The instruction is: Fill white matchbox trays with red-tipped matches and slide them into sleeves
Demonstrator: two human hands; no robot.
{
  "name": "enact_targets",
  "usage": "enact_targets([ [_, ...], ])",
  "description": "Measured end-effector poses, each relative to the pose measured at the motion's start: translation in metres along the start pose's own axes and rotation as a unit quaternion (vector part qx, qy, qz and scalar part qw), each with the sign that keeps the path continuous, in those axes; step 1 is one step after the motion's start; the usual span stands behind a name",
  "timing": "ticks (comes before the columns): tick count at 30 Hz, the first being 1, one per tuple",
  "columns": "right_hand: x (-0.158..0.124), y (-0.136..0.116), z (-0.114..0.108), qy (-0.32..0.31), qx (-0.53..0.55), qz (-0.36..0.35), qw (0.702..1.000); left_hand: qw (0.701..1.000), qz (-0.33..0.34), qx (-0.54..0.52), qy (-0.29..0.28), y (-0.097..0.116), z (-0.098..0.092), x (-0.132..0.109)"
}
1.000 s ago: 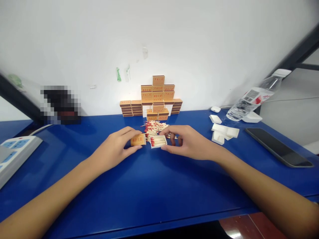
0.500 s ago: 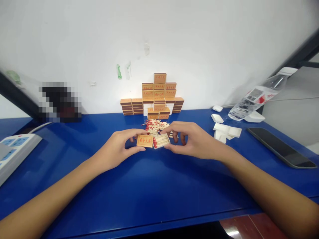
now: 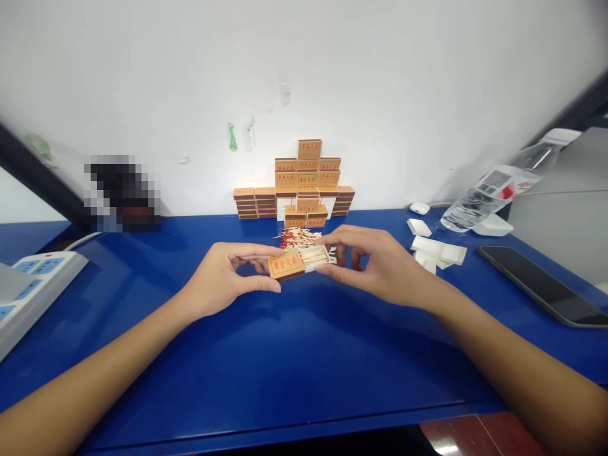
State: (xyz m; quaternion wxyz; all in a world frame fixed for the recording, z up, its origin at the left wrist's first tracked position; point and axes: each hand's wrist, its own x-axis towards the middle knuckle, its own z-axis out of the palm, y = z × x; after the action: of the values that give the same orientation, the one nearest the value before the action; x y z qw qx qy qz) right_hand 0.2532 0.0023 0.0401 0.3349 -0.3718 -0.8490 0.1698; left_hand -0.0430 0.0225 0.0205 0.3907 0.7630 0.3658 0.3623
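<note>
Evidently, everything is hinging on one line: the matchbox sleeve (image 3: 286,265) and the white tray (image 3: 327,255) are lying end to end between the hands, their shared long axis running left to right, with the right end slanting slightly farther away. The left hand (image 3: 223,278) is pinching the sleeve at its left end, thumb on the near side and fingers on the far side. The right hand (image 3: 380,263) is pinching the tray's right end between thumb and forefinger. Neither hand is sitting nearer; each is touching its own end. The tray is standing partly out of the sleeve, showing pale matchsticks (image 3: 311,257). Just beyond, a loose match pile (image 3: 297,237) is lying before the stacked matchboxes (image 3: 308,180).
</note>
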Motion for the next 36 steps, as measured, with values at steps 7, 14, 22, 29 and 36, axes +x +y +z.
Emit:
enact_targets([
  [7, 0.000, -0.005, 0.013, -0.022, 0.069, 0.019, 0.997, 0.997, -0.010, -0.070, 0.004, -0.001, 0.012, -0.003],
  [14, -0.007, -0.022, 0.038, 0.021, 0.121, 0.109, 0.986, 0.989, -0.004, -0.051, 0.137, 0.001, 0.024, -0.007],
  [22, -0.013, -0.033, 0.050, -0.039, 0.149, 0.108, 0.982, 0.977, 0.020, 0.110, 0.183, 0.004, 0.010, -0.005],
  [29, 0.001, -0.003, 0.033, 0.066, 0.035, 0.077, 0.994, 0.932, 0.043, 0.252, 0.258, -0.011, -0.047, 0.070],
  [36, 0.003, 0.011, 0.025, 0.109, 0.000, 0.044, 0.993, 0.929, 0.065, 0.252, 0.264, -0.043, -0.048, 0.129],
])
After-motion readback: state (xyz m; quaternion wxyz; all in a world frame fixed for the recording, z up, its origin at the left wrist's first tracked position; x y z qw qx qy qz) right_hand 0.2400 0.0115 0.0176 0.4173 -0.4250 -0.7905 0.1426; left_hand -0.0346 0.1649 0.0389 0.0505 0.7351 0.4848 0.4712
